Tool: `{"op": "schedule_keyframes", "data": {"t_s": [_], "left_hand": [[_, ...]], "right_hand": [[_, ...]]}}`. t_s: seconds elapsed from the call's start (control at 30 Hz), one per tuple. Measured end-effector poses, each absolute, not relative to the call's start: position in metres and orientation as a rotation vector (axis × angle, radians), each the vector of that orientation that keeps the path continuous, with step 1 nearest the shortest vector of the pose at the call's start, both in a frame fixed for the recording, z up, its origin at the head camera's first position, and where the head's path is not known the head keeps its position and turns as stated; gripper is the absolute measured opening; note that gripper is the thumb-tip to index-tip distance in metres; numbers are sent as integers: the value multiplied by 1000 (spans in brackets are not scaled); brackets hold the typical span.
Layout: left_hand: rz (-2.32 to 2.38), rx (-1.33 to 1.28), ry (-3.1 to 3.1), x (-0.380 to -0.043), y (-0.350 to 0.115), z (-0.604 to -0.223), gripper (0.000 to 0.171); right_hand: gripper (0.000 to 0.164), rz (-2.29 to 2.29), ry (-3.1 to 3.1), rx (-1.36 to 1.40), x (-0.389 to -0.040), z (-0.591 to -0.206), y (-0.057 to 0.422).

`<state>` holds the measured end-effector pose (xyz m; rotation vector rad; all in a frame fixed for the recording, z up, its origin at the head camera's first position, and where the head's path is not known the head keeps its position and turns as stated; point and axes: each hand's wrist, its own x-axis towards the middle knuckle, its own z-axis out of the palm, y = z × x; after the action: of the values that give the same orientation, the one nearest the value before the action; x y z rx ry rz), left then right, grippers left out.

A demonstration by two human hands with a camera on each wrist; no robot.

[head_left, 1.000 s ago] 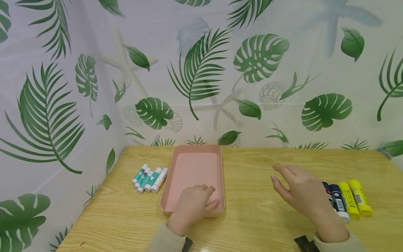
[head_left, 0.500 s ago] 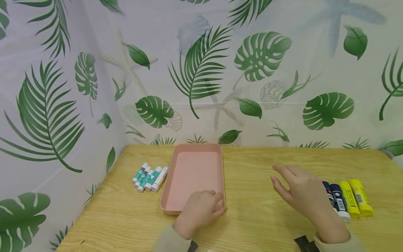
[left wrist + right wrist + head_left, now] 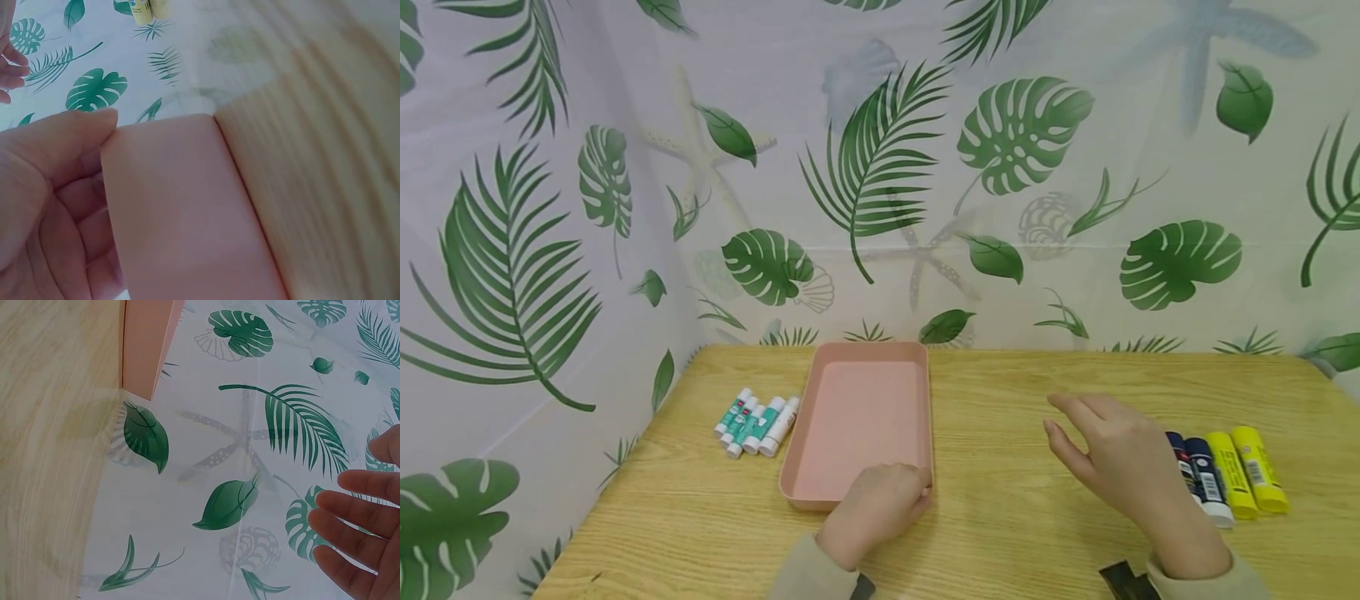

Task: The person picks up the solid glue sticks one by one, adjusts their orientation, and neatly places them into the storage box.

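A shallow pink tray (image 3: 872, 417) lies on the wooden table, its inside bare. My left hand (image 3: 880, 504) is at the tray's near right corner, gripping the rim. In the left wrist view, the thumb of the left hand (image 3: 50, 187) lies at the top edge of the pink wall (image 3: 181, 212), with the other fingers curled behind it. My right hand (image 3: 1120, 458) hovers to the right of the tray with nothing in it. Its fingers (image 3: 350, 525) are spread and relaxed in the right wrist view.
Several teal-and-white glue sticks (image 3: 752, 429) lie left of the tray. Past the right hand are navy glue sticks (image 3: 1210, 483), partly hidden, and yellow glue sticks (image 3: 1258, 471). A leaf-printed cloth (image 3: 895, 208) hangs behind the table (image 3: 1000, 533).
My left hand has moved right and toward me, from over the tray to its near right corner, and closed on the rim there. The right hand stays put.
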<state>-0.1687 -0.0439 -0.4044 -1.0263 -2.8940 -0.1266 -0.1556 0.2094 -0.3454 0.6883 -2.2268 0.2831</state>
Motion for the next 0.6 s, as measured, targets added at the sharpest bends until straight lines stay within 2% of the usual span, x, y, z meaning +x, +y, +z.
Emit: {"op": "schedule_keyframes", "data": {"t_s": [0.5,0.6], "left_hand": [[-105,-1087,-2830,-166,-50,-400,25],[-105,-1110,-2835,-165,-52,-398,22]], "right_hand": [[50,287,-2220,706,-155,-347,209],[53,290,-2227,701,-155,-347,210]]}}
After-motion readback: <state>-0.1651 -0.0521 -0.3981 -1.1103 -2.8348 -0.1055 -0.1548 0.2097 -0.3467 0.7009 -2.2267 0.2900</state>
